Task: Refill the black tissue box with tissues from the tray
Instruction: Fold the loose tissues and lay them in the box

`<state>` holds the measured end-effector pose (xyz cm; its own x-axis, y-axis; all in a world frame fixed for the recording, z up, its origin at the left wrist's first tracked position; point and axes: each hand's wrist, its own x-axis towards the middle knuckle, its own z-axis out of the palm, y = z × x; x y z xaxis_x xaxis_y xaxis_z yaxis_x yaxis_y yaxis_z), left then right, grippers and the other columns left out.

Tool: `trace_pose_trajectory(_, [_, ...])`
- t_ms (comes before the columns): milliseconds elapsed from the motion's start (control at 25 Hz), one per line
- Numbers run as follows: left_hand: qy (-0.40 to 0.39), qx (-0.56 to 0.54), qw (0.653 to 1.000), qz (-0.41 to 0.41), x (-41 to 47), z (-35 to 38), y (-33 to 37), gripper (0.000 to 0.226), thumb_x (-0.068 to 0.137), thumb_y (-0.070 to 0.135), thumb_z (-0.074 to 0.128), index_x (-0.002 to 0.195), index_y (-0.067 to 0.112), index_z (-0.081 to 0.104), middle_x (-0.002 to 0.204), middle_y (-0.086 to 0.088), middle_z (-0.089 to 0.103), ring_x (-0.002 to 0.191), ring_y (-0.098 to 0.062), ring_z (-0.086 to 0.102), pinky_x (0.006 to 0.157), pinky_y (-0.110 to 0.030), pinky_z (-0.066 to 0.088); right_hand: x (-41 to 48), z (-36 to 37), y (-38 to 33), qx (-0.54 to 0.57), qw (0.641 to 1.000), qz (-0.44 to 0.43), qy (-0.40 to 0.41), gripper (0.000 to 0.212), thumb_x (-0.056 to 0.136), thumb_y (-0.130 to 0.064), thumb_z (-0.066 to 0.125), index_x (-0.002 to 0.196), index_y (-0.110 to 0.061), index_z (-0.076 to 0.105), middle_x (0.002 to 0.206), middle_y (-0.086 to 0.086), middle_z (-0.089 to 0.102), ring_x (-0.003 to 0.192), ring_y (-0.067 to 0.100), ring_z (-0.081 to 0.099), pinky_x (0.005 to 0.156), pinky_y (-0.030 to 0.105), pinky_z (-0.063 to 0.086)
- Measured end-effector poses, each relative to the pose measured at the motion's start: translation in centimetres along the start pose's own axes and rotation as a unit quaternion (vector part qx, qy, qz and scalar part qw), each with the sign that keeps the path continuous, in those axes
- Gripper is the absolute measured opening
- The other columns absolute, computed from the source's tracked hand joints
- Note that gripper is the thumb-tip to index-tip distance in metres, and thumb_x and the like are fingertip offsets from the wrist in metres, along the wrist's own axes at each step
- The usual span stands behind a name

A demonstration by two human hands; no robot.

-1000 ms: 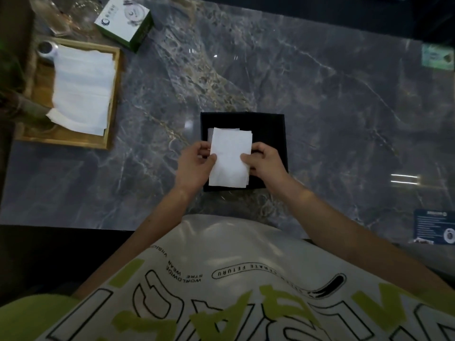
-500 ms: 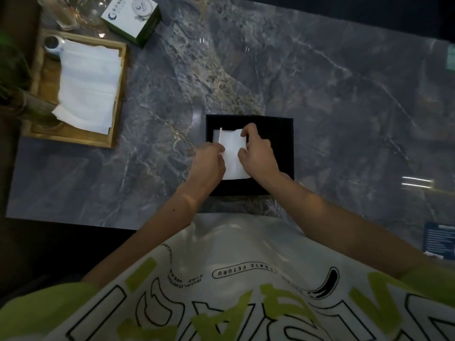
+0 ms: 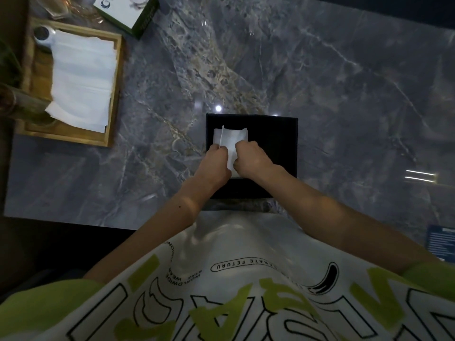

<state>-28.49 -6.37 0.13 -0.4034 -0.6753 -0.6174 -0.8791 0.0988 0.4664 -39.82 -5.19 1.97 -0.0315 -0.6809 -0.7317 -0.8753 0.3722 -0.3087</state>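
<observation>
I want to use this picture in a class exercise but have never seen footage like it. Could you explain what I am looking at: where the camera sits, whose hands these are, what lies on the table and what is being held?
There is no machine here. A person wears a camera on the head, looking down past their printed shirt at their own bare hands. The surface is a grey marble table. The left hand and right hand together pinch a white folded tissue over the open black tissue box. At far left, a wooden tray holds a stack of tissues waiting to go in. Beyond the tray lies a small white and green carton.
</observation>
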Motion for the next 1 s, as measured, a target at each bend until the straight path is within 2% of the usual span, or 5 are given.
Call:
trace_pose_trajectory(240, [-0.019,0.019,1.0,-0.005,0.3,0.4,-0.3,0.028,0.082,-0.001,0.056,0.11,-0.004,0.054,0.125,-0.024,0.048,0.109,-0.036,0.052,0.09,-0.034,0.043,0.1,0.3,-0.2,-0.017,1.0,-0.007,-0.019,0.021,0.09,-0.007,0.056,0.11,0.0,0.054,0.121,0.024,0.054,0.089,0.028,0.054,0.069,0.031,0.041])
trace_pose_trajectory(480, [-0.007,0.026,0.999,0.041,-0.3,0.2,-0.5,0.034,0.088,0.004,0.054,0.12,-0.008,0.053,0.141,-0.027,0.038,0.121,-0.037,0.048,0.102,-0.034,0.04,-1.8,0.5,0.4,-0.06,0.996,-0.061,0.014,0.046,0.092,-0.007,0.056,0.134,0.006,0.041,0.157,0.03,0.008,0.127,0.038,0.042,0.098,0.036,0.044])
trace_pose_trajectory(600, [-0.022,0.069,0.995,0.067,-0.6,0.4,-0.5,0.043,0.092,0.005,0.052,0.132,-0.007,0.041,0.153,-0.031,0.02,0.148,-0.033,0.014,0.117,-0.031,0.022,-1.9,0.4,0.7,-0.115,0.988,-0.1,0.024,0.049,0.092,-0.007,0.057,0.136,0.003,0.04,0.157,0.029,0.011,0.14,0.034,0.03,0.106,0.035,0.037])
trace_pose_trajectory(680, [-0.037,0.086,0.993,0.067,-0.5,0.5,-0.6,0.047,0.092,0.004,0.051,0.135,-0.006,0.037,0.155,-0.031,0.014,0.15,-0.032,0.002,0.119,-0.032,0.019,-1.6,0.3,0.7,-0.151,0.982,-0.109,0.007,0.053,0.092,-0.007,0.059,0.139,0.003,0.037,0.156,0.028,0.015,0.14,0.032,0.031,0.107,0.034,0.035])
trace_pose_trajectory(1000, [-0.081,0.097,0.991,0.042,0.5,0.3,-0.7,0.031,0.094,0.005,0.047,0.123,-0.006,0.051,0.131,-0.024,0.049,0.127,-0.033,0.041,0.102,-0.031,0.034,0.9,0.3,0.3,-0.263,0.957,-0.117,-0.049,0.05,0.088,-0.013,0.066,0.132,-0.002,0.047,0.136,0.019,0.042,0.121,0.029,0.049,0.09,0.037,0.048])
